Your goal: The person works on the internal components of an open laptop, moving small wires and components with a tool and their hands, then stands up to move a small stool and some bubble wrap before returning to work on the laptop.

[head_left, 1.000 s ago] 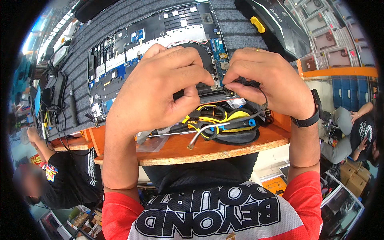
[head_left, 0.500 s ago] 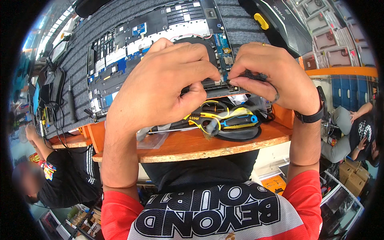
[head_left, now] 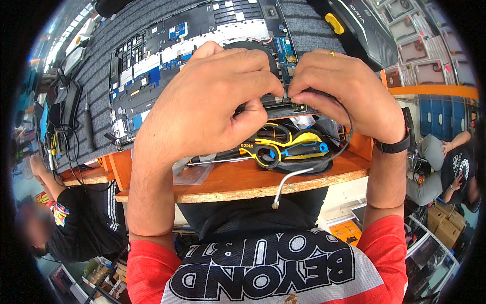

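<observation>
An opened laptop base [head_left: 195,43] lies on the bench, its boards, black covers and a round dark fan [head_left: 255,49] exposed. My left hand [head_left: 212,96] reaches over its near edge with thumb and fingers curled into a pinch; the fingertips hide whatever may be between them. Just right of it, my right hand [head_left: 349,91] pinches a thin cable [head_left: 348,133] at the laptop's near right corner. From that hand the cable loops down, black then white, and its loose white end hangs over the drawer's front edge. Both hands' fingertips nearly meet.
Below the laptop, an open wooden drawer [head_left: 243,191] holds yellow-and-black scissors [head_left: 271,154], a blue-and-black tool [head_left: 309,148] and a clear bag. A screwdriver [head_left: 88,129] lies on the ribbed grey mat [head_left: 101,66]. A black case [head_left: 364,30] stands at right. Other people sit at both sides.
The cable's free length, bunched and blurred at my right hand before, now hangs down over the drawer. My fingertips have come closer together at the laptop's corner.
</observation>
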### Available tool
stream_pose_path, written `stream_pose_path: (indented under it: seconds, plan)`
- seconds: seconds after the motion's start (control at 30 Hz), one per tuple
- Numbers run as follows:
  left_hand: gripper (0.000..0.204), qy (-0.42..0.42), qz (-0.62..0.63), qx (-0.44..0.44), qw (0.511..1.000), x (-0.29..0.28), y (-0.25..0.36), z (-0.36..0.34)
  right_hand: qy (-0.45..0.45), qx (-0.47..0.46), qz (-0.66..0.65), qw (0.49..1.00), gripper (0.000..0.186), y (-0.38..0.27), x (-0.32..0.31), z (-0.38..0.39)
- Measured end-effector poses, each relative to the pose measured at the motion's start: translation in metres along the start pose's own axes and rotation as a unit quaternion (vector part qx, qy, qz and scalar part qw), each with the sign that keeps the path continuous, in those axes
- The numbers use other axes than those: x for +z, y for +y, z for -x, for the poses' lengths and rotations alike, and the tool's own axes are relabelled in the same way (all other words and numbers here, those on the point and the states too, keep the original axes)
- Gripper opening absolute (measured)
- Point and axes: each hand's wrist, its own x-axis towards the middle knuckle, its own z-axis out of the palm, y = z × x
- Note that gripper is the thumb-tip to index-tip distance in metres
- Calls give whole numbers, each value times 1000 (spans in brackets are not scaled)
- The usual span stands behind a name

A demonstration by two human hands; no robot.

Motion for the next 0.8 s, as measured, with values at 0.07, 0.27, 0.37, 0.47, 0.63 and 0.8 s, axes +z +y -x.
stream_pose_path:
  seconds: [0.07, 0.27, 0.37, 0.47, 0.63, 0.8]
  plan:
    - [34, -1, 3, 3, 1000, 1, -1, -1, -3, 4, 5, 1000, 13, 0, -1, 1]
    - [33, 0, 4, 2, 1000, 1, -1, 0, -3, 1, 19, 1000, 14, -3, -1, -1]
    - [33, 1, 5, 0, 1000, 3, -1, 0, -3, 3, 29, 1000, 14, -4, 0, -1]
    - [33, 1, 7, -1, 1000, 4, -1, 0, -9, 6, 43, 999, 14, -6, -1, -1]
    - [32, -4, 9, 1, 1000, 3, -1, 0, -9, 12, 73, 997, 14, -12, -2, -1]
    - [32, -6, 8, 4, 1000, 4, -2, 1, -2, 2, 89, 996, 15, -15, 0, -2]
